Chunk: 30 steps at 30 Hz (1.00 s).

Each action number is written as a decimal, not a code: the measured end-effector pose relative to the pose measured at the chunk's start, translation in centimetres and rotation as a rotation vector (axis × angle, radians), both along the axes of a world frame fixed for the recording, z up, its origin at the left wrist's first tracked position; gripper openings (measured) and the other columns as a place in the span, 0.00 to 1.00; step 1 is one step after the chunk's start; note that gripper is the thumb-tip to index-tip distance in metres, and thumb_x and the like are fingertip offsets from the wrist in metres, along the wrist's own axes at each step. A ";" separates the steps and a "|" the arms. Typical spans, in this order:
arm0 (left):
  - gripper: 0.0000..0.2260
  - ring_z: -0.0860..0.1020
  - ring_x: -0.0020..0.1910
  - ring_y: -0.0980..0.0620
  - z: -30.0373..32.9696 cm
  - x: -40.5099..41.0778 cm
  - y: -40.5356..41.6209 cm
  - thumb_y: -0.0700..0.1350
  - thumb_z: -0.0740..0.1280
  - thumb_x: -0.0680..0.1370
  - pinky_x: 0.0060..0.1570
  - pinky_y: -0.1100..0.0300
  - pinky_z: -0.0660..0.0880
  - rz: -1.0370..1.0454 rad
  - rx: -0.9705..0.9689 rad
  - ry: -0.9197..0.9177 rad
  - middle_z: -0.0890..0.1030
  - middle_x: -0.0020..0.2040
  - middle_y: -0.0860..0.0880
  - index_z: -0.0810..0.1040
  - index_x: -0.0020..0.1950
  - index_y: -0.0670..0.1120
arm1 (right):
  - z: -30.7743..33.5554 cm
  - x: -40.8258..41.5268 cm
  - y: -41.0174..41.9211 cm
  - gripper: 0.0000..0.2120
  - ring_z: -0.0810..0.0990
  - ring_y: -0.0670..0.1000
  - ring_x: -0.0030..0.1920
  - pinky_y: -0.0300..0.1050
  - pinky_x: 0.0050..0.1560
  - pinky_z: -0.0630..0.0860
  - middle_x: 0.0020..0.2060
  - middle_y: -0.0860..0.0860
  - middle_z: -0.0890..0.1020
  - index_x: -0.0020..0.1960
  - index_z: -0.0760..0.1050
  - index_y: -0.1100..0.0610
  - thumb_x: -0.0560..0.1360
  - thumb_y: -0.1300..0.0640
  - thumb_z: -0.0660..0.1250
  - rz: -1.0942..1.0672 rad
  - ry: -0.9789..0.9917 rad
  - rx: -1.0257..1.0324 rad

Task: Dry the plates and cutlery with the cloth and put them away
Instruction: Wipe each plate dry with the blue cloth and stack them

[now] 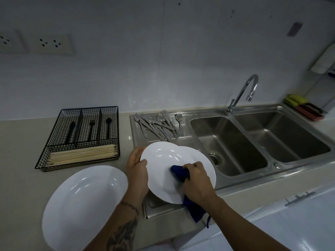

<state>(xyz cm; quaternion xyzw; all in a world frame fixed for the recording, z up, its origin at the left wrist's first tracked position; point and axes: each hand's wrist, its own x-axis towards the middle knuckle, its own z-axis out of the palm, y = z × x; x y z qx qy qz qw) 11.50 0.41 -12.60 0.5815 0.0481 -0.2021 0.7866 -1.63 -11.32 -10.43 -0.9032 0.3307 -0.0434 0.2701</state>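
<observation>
No readable text, label, brand, number or sign shows on anything here.

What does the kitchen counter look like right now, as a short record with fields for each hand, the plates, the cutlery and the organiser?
left hand: left hand grips the rim of the round white plate being dried, held tilted above the steel drainboard
right hand: right hand presses the dark blue cloth on that plate
other plates: large white plate lies on the beige counter; another white plate's edge shows behind the held one
cutlery: pile of steel cutlery on the drainboard
organiser: black wire tray holds three black utensils and wooden chopsticks
</observation>
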 end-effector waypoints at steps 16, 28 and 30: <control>0.18 0.81 0.55 0.41 5.4 2.2 -0.6 0.32 0.60 0.78 0.53 0.43 0.79 -0.076 -0.131 -0.070 0.84 0.55 0.49 0.81 0.58 0.50 | 4.8 2.9 -0.9 0.37 0.35 0.55 0.76 0.64 0.73 0.37 0.78 0.46 0.41 0.77 0.40 0.42 0.75 0.36 0.54 0.590 0.144 -0.365; 0.16 0.82 0.48 0.43 6.5 1.9 -1.1 0.32 0.60 0.77 0.49 0.46 0.79 -0.088 -0.069 -0.080 0.85 0.52 0.46 0.82 0.55 0.48 | 3.5 1.1 -1.3 0.37 0.44 0.55 0.78 0.54 0.76 0.42 0.78 0.55 0.49 0.78 0.45 0.56 0.73 0.40 0.37 0.363 0.103 -0.456; 0.16 0.82 0.49 0.42 6.6 1.6 -1.5 0.32 0.61 0.77 0.50 0.45 0.80 -0.101 -0.062 -0.077 0.84 0.53 0.45 0.83 0.55 0.48 | 3.3 1.0 -0.3 0.37 0.45 0.54 0.78 0.51 0.76 0.40 0.78 0.54 0.48 0.79 0.43 0.55 0.74 0.40 0.37 0.385 0.073 -0.419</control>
